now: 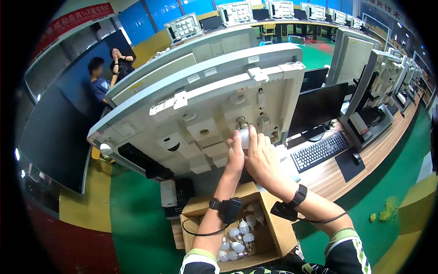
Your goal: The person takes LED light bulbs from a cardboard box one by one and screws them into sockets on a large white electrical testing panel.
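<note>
A white light bulb [245, 138] is at a lamp socket [242, 122] on the upright grey-white panel [219, 102] in front of me. My left hand [235, 155] grips the bulb from its left side. From the other side, my right hand [262, 159] has its fingers closed against the same bulb. Whether the bulb's base is seated in the socket I cannot tell, as the fingers cover part of it. Below my forearms sits an open cardboard box [278, 223] with several white bulbs [236, 234] inside.
To the right, a wooden desk [372, 160] carries a keyboard [320, 150], a mouse [356, 158] on a dark pad and a monitor [318, 108]. A white-and-black device [169, 194] stands left of the box. Two people [102, 84] are at the far left.
</note>
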Demonstrator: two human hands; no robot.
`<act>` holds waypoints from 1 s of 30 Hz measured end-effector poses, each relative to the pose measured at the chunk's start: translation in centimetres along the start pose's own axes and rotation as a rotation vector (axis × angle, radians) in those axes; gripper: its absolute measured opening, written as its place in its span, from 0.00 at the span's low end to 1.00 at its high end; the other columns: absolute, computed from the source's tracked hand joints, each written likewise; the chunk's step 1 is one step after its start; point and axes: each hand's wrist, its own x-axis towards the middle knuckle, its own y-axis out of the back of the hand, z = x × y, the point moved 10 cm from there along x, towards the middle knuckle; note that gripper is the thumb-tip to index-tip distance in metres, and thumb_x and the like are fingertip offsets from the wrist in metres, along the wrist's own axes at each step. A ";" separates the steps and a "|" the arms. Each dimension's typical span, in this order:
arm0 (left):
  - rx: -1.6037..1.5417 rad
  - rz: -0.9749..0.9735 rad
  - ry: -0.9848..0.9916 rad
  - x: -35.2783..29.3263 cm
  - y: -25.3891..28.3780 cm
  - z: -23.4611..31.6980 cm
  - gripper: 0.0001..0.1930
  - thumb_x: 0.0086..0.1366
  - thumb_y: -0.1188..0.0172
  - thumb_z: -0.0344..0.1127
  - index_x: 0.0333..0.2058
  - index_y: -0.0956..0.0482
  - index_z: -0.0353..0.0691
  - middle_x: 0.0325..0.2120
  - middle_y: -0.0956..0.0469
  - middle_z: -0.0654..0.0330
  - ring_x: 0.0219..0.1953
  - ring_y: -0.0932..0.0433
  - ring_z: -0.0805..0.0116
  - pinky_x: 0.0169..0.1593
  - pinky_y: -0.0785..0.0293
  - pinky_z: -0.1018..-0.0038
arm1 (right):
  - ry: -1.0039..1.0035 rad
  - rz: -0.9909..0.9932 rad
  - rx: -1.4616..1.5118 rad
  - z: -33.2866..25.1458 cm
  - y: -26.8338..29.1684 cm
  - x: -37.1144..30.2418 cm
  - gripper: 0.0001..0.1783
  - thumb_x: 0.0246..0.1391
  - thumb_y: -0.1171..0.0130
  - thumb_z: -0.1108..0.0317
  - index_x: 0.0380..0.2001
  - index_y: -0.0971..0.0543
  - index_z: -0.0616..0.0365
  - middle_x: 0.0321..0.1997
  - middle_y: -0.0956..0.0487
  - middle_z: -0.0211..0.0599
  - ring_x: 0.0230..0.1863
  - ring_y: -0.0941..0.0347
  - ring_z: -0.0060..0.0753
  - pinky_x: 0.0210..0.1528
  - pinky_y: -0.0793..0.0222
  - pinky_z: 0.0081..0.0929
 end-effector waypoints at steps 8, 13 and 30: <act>-0.277 -0.296 0.177 -0.2 -1.3 -0.3 0.26 0.75 0.63 0.56 0.52 0.29 0.41 0.48 0.24 0.60 0.50 0.25 0.68 0.55 0.30 0.69 | -0.047 -0.216 -0.070 -0.7 -2.1 1.3 0.35 0.52 0.40 0.65 0.58 0.40 0.74 0.40 0.27 0.52 0.43 0.27 0.49 0.42 0.26 0.36; -0.712 -0.489 0.387 1.1 -3.6 -0.2 0.34 0.72 0.65 0.61 0.55 0.29 0.35 0.55 0.26 0.53 0.60 0.31 0.55 0.66 0.38 0.61 | -0.080 -0.231 0.110 -1.5 -2.4 1.8 0.39 0.47 0.34 0.68 0.58 0.41 0.73 0.41 0.28 0.55 0.45 0.28 0.54 0.46 0.30 0.42; -1.162 -0.605 0.238 3.0 -6.5 -1.3 0.20 0.72 0.55 0.54 0.45 0.30 0.42 0.37 0.24 0.57 0.51 0.26 0.53 0.64 0.37 0.57 | -0.005 -0.106 0.319 1.7 -4.1 0.2 0.48 0.48 0.35 0.70 0.65 0.52 0.73 0.59 0.34 0.65 0.56 0.31 0.67 0.57 0.33 0.44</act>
